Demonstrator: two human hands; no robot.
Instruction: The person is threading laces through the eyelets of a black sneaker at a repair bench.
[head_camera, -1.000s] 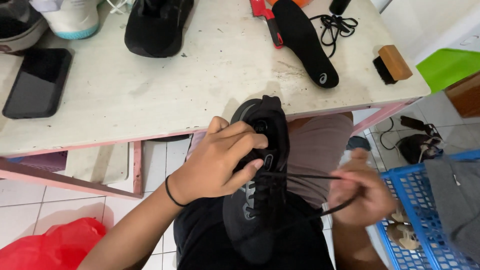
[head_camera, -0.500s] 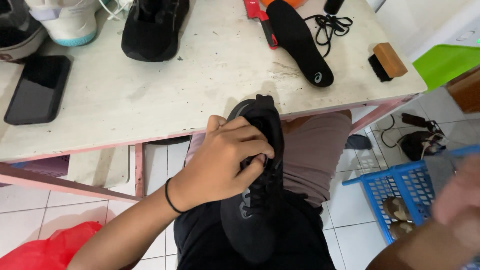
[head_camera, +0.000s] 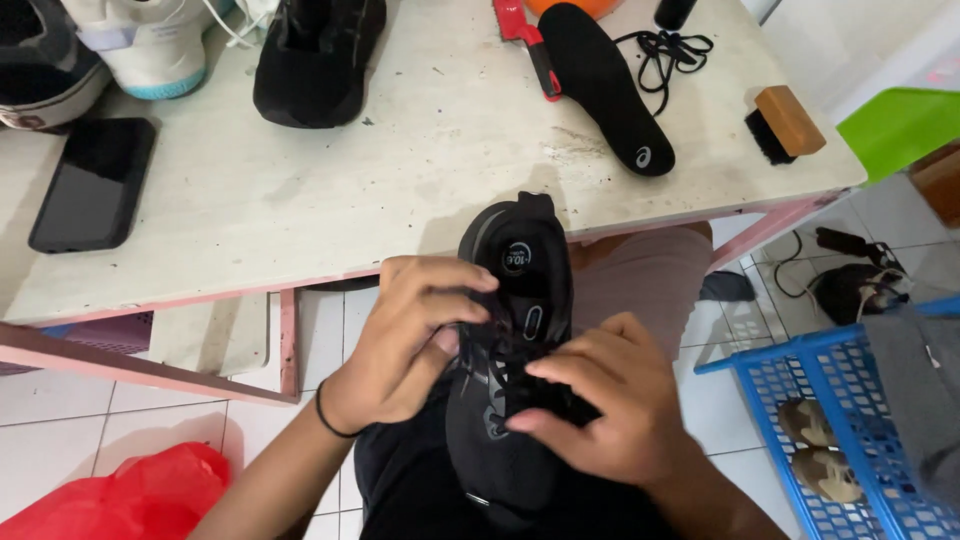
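Observation:
A black sneaker (head_camera: 515, 300) rests on my lap, heel toward the table, its opening showing the insole. My left hand (head_camera: 415, 340) grips its left side near the collar. My right hand (head_camera: 610, 400) lies over the laces and tongue, fingers pinching at the lace area. A black band circles my left wrist. The sneaker's toe is hidden under my right hand.
On the worn white table (head_camera: 420, 150): a black phone (head_camera: 92, 185), a second black shoe (head_camera: 315, 60), a white shoe (head_camera: 150, 45), a loose black insole (head_camera: 605, 85), a coiled lace (head_camera: 670, 45), a wooden brush (head_camera: 780, 122), a red-handled tool (head_camera: 530, 45). Blue basket (head_camera: 800, 400) right, red bag (head_camera: 130, 495) left.
My right hand pulled the lace out far to the right, then came back and now rests on the sneaker's laces. My left hand kept its grip.

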